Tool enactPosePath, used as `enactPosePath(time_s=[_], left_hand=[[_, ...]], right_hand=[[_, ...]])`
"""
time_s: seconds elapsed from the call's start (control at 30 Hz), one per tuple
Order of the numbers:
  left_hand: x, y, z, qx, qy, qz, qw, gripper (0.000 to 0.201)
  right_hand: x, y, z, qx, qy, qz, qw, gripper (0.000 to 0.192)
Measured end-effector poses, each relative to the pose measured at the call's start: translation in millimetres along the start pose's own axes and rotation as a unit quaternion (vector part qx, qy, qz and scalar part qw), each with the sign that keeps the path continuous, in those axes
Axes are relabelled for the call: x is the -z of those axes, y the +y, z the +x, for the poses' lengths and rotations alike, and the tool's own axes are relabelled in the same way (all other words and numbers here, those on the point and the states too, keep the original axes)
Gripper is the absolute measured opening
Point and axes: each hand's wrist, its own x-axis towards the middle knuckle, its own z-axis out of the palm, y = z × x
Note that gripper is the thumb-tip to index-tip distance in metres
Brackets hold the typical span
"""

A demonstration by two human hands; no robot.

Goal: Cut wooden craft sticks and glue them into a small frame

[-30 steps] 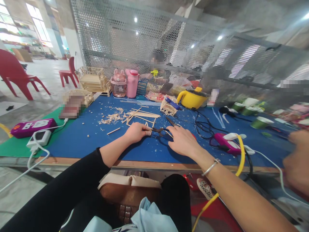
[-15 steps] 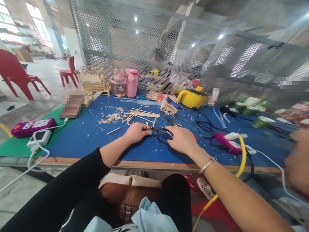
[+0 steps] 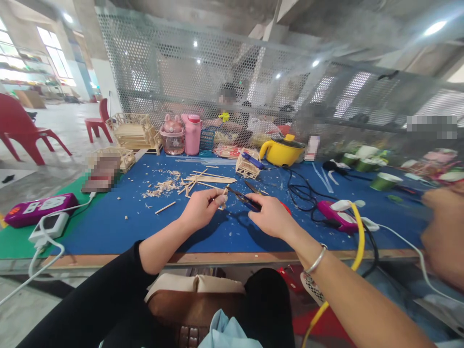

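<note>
My left hand (image 3: 198, 209) is closed, its thumb and fingers pinching a small piece of pale wooden sticks (image 3: 224, 199). Much of that piece is hidden by the fingertips. My right hand (image 3: 272, 216) is wrapped round the dark handles of a pair of scissors (image 3: 237, 194), whose tips point left and reach close to the wooden piece. I cannot tell whether the tips touch it. Behind the left hand lie loose thin wooden sticks (image 3: 213, 178) and a heap of wood chips (image 3: 163, 187). A pointed dark blade (image 3: 251, 186) lies just beyond the scissors.
The blue mat (image 3: 145, 232) covers the table. A small wooden frame with a blue-handled tool (image 3: 253, 160), a yellow pot (image 3: 284, 151), pink bottles (image 3: 192, 135) and wooden models (image 3: 134, 133) stand behind. Black cables and a purple power strip (image 3: 337, 216) lie right, near another person's blurred hand (image 3: 444, 227).
Both hands have lifted slightly and my right hand has turned the scissors, so the tips now point up and left. The wooden piece in my left hand shows more clearly. The view has tilted upward.
</note>
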Motion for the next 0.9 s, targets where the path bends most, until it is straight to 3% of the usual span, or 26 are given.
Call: enactPosePath(time_s=[0.23,0.43,0.9], left_hand=[[2.2,9.3,-0.9,0.005,-0.022,-0.039,0.999,0.031],[4.4,10.1,-1.9,0.023,-0.051,-0.053,0.997,0.033],[6.1,10.2,-3.9,0.007,-0.072,-0.059,0.996,0.033]], right_hand=[[0.1,-5.6,-1.6,0.031,-0.006,0.029,0.999,0.036],[3.9,-1.9,-3.4,0.036,0.012,0.008,0.999,0.044],[9.0,-6.6,-4.2,0.079,-0.018,0.029,0.996,0.041]])
